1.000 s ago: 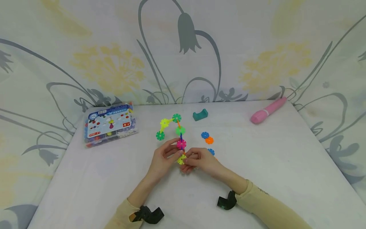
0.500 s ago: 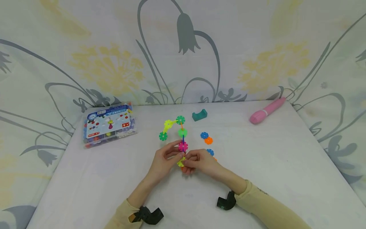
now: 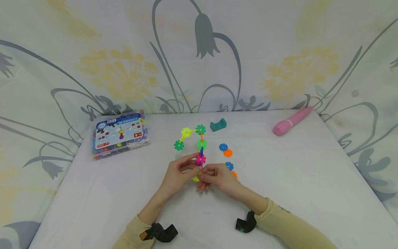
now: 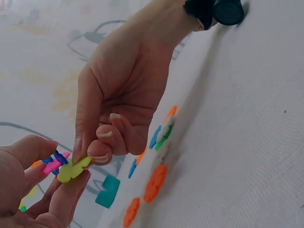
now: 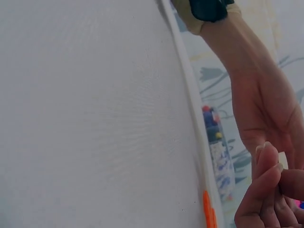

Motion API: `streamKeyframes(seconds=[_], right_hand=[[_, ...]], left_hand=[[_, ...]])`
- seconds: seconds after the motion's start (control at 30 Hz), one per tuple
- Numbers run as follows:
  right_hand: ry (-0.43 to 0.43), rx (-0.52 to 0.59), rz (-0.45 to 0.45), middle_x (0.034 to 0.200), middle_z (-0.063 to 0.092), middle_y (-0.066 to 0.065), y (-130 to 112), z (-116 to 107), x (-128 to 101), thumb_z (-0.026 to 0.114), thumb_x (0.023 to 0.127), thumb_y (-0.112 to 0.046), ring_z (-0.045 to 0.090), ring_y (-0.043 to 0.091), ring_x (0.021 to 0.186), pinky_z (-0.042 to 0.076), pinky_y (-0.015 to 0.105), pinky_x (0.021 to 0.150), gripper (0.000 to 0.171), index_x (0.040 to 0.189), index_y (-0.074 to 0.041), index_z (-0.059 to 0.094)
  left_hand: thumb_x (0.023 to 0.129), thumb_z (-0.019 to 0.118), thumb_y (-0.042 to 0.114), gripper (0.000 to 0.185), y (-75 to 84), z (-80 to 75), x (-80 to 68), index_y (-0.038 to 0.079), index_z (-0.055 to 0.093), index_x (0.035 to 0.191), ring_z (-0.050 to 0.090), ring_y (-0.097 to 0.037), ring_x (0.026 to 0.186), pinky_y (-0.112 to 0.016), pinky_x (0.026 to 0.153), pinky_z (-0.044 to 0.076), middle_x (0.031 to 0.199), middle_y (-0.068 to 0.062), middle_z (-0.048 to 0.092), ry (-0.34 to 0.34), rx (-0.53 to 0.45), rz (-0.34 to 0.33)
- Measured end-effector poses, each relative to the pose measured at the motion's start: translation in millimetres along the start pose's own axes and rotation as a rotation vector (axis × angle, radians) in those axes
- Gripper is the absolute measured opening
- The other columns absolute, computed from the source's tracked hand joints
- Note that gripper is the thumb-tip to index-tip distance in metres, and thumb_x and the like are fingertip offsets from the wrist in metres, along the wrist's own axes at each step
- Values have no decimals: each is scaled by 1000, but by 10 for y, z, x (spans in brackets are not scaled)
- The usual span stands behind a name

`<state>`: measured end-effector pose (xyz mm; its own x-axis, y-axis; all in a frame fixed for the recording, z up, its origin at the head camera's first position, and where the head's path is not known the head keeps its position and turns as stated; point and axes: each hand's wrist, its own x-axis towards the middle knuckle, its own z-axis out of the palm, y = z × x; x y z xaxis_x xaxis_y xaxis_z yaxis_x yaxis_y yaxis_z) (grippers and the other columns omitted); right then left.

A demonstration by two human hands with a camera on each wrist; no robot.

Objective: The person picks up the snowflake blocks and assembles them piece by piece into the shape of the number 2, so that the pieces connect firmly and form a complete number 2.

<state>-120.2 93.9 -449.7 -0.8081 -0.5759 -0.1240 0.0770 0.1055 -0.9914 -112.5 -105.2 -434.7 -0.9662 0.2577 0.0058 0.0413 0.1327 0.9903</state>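
Two bare hands, left hand (image 3: 177, 174) and right hand (image 3: 219, 177), with pale yellow long sleeves (image 3: 287, 226) ending at the wrists. A black camera mount (image 3: 161, 232) is strapped on each wrist.

Smooth, bright plastic discs (image 3: 225, 150) lie on a matt woven cloth (image 3: 295, 180), beside a glossy plastic box (image 3: 119, 135).

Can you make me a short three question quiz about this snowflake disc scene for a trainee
1. True or false: both hands hold the disc chain.
2. Which colour is the disc pinched between the left hand and right hand: A pink, B yellow-green, C blue?
3. What lies at the table's far right corner?

Key
1. True.
2. B, the yellow-green disc.
3. The pink pen-shaped item.
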Motion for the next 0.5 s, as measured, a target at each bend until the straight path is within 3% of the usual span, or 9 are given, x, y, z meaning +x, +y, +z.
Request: streamKeyframes(seconds=[0.37,0.5], right_hand=[[34,58,-42,82,74,15,9,42,-6,63,99,-13,72,18,70,60,29,71,22,105,7,67],[46,99,-30,83,74,16,4,54,-16,61,99,-10,72,17,70,60,28,70,23,106,11,65]], left_hand=[[90,74,9,49,-7,49,-16,12,62,137,70,-26,103,-21,80,57,112,-16,68,63,-49,-37],[89,74,7,48,0,77,-27,11,62,136,70,-27,101,-21,79,57,113,-16,68,84,-53,-23]])
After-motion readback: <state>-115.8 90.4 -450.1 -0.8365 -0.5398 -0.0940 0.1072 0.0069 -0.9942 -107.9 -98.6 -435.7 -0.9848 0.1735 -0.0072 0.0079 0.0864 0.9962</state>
